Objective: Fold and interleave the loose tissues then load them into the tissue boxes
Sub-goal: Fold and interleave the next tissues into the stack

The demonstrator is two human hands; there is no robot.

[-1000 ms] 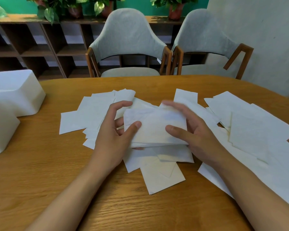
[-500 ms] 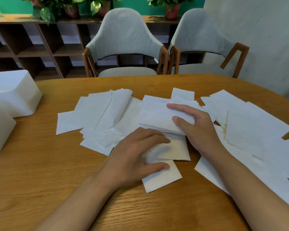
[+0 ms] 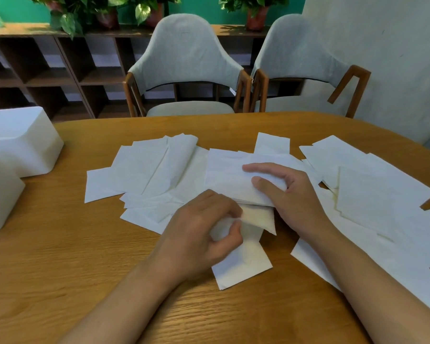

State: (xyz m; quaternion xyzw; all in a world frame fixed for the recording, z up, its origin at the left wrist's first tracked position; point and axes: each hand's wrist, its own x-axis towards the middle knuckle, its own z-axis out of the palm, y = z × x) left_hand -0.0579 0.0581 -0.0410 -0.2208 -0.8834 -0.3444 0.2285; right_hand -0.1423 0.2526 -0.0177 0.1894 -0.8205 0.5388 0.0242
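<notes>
Tissues (image 3: 159,167), thin white sheets, lie scattered over the table (image 3: 60,269). Nearest, the left hand (image 3: 201,237) pinches a sheet (image 3: 256,217) between thumb and curled fingers. Just beyond, the right hand (image 3: 293,197) grips a folded stack (image 3: 229,177), thumb and fingers curled over it. Two boxes (image 3: 20,142) stand far left.

Tissues (image 3: 144,170) on table (image 3: 60,269); boxes (image 3: 20,142) left.

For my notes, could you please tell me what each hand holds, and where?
The right hand grips the folded stack at its right end; the left hand pinches a loose tissue by its bunched far end.
</notes>
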